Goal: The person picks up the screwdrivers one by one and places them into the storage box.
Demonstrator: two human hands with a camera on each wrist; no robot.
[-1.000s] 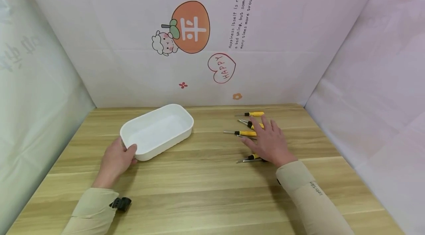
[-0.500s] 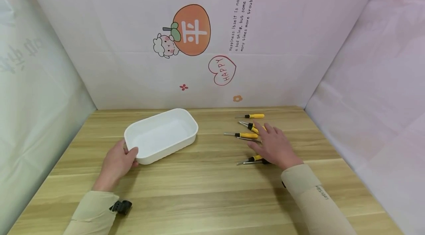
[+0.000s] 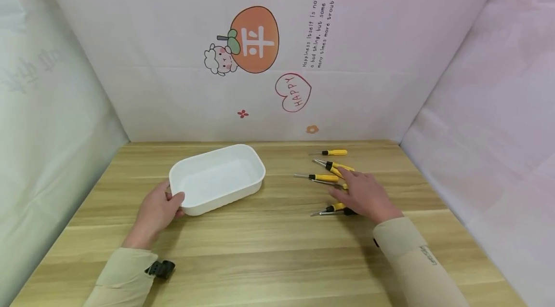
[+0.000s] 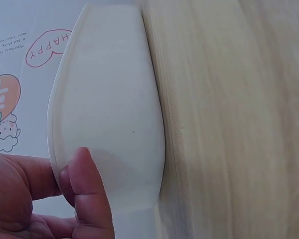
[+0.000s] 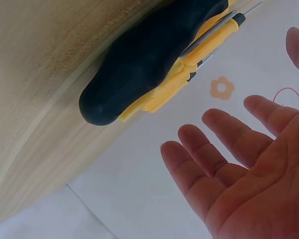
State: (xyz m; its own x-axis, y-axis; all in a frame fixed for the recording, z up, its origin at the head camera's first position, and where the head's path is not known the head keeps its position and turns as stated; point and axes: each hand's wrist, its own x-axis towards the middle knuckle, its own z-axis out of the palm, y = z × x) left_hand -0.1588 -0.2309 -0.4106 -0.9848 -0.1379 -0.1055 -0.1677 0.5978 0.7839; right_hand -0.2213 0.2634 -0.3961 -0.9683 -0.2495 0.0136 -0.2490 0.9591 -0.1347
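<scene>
Left grip (image 3: 157,208) pinching white tray (image 3: 221,197), right grip (image 3: 367,195) outstretched — near screwdrivers (image 3: 326,178)

Small sheet-walled booth around a wood-grain table (image 3: 260,259); can't tell what room it's in. White back sheet (image 3: 355,104), creased left sheet (image 3: 56,119) and right sheet (image 3: 485,128) box it in. Back one printed: orange fruit (image 3: 255,39), cartoon sheep (image 3: 220,60), HAPPY heart (image 3: 294,92), small flowers (image 3: 312,129), sideways English text (image 3: 313,32).

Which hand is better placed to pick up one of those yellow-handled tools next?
Probably the right hand: it is right by the yellow-handled tools, fingers extended and holding nothing. The left hand is farther off and busy gripping the white tray.
</scene>
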